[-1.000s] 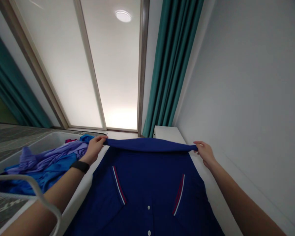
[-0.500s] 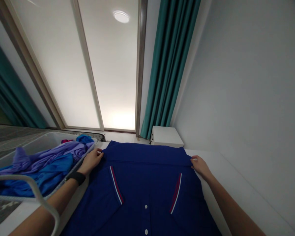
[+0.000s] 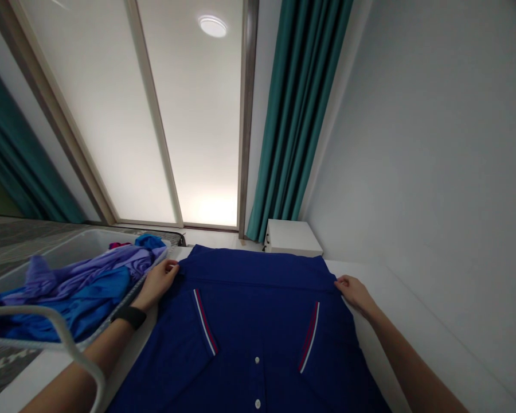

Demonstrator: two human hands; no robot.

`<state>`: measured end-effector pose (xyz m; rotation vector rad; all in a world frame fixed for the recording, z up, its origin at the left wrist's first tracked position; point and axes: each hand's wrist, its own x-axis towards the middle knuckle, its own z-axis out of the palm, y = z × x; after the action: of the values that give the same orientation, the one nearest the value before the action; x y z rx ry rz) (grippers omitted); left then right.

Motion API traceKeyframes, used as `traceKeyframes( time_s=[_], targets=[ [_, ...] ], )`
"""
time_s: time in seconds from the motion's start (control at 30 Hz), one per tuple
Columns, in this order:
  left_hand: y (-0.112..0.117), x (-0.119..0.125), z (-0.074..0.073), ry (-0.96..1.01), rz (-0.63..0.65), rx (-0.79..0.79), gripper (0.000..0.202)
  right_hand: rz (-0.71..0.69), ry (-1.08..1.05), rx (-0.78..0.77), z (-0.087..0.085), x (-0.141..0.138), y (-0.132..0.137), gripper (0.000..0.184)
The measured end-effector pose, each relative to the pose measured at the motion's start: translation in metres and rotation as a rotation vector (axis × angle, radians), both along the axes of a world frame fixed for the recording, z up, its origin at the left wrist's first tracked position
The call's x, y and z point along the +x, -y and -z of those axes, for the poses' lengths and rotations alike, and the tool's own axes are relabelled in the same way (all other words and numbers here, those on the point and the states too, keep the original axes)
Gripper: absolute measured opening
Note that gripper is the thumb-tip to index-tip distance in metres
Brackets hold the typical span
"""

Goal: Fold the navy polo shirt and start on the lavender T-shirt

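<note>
A navy blue button-front shirt (image 3: 253, 321) lies spread out before me, its far edge folded over in a straight band. Two sleeve cuffs with red and white stripes rest slanted on its front, and white buttons run down the middle. At the far left corner, my left hand (image 3: 159, 281), with a black band on the wrist, pinches the shirt's edge. My right hand (image 3: 355, 291) has thumb and fingers closed on the opposite edge, a little lower than the fold.
To the left stands a white laundry basket (image 3: 79, 238) with a raised handle, holding purple and blue clothes (image 3: 94, 281). The shirt lies on a white table (image 3: 380, 278). Beyond it are a small white cabinet (image 3: 293, 235), a green curtain (image 3: 301, 115) and frosted sliding doors (image 3: 198, 126). A wall borders the right.
Both hands remain at the shirt's two edges, with only a very slight shift of the fingers. The shirt lies nearly the same.
</note>
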<state>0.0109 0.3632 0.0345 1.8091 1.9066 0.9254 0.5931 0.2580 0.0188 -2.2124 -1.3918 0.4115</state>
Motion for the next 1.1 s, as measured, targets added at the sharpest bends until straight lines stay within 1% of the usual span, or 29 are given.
traceKeyframes(
  time_s=[0.13, 0.2, 0.27, 0.33, 0.37, 0.43, 0.53, 0.57, 0.6, 0.67, 0.7, 0.77, 0.83, 0.87, 0.97, 1.0, 1.03, 1.1],
  targets=[
    [0.005, -0.002, 0.001, -0.018, 0.022, 0.007, 0.040, 0.016, 0.059, -0.030, 0.001, -0.002, 0.004, 0.018],
    [0.007, -0.003, 0.001, -0.010, 0.031, 0.021, 0.043, 0.016, 0.172, -0.034, 0.000, -0.007, 0.007, 0.028],
    [0.009, -0.004, 0.003, 0.020, 0.044, 0.039, 0.048, -0.013, 0.363, 0.025, -0.003, -0.021, 0.008, 0.036],
    [0.011, -0.004, 0.004, 0.081, 0.063, 0.053, 0.054, -0.098, 0.521, 0.122, -0.009, -0.048, 0.006, 0.036],
    [0.013, -0.004, 0.004, 0.119, 0.081, 0.055, 0.057, -0.174, 0.540, 0.145, -0.013, -0.068, 0.004, 0.032],
    [0.017, -0.004, 0.004, 0.189, 0.116, 0.049, 0.058, -0.398, 0.505, 0.147, -0.022, -0.120, -0.005, 0.024],
    [0.023, -0.001, 0.005, 0.261, 0.141, 0.043, 0.056, -0.750, 0.401, 0.172, -0.033, -0.217, -0.024, 0.018],
    [0.025, -0.001, 0.005, 0.282, 0.140, 0.049, 0.055, -0.828, 0.382, 0.195, -0.036, -0.250, -0.031, 0.016],
    [0.027, 0.000, 0.005, 0.304, 0.140, 0.057, 0.054, -0.876, 0.366, 0.226, -0.038, -0.281, -0.039, 0.015],
    [0.029, 0.001, 0.006, 0.337, 0.147, 0.069, 0.050, -0.926, 0.334, 0.286, -0.038, -0.335, -0.054, 0.012],
    [0.030, 0.001, 0.006, 0.341, 0.152, 0.073, 0.047, -0.918, 0.318, 0.303, -0.037, -0.357, -0.060, 0.011],
    [0.031, 0.001, 0.006, 0.305, 0.162, 0.094, 0.041, -0.853, 0.309, 0.320, -0.032, -0.391, -0.072, 0.015],
    [0.032, 0.002, 0.007, 0.260, 0.164, 0.116, 0.038, -0.790, 0.313, 0.328, -0.026, -0.413, -0.081, 0.018],
    [0.032, 0.003, 0.007, 0.244, 0.164, 0.120, 0.037, -0.774, 0.313, 0.334, -0.022, -0.420, -0.085, 0.016],
    [0.033, 0.005, 0.006, 0.198, 0.164, 0.112, 0.037, -0.764, 0.248, 0.373, -0.013, -0.428, -0.093, 0.005],
    [0.034, 0.005, 0.006, 0.175, 0.156, 0.106, 0.036, -0.754, 0.184, 0.395, -0.011, -0.427, -0.096, 0.006],
    [0.034, 0.006, 0.006, 0.144, 0.145, 0.099, 0.036, -0.729, 0.089, 0.418, -0.009, -0.425, -0.099, 0.007],
    [0.037, 0.006, 0.005, 0.070, 0.114, 0.087, 0.034, -0.624, -0.184, 0.464, -0.006, -0.419, -0.105, 0.010]
  ],
)
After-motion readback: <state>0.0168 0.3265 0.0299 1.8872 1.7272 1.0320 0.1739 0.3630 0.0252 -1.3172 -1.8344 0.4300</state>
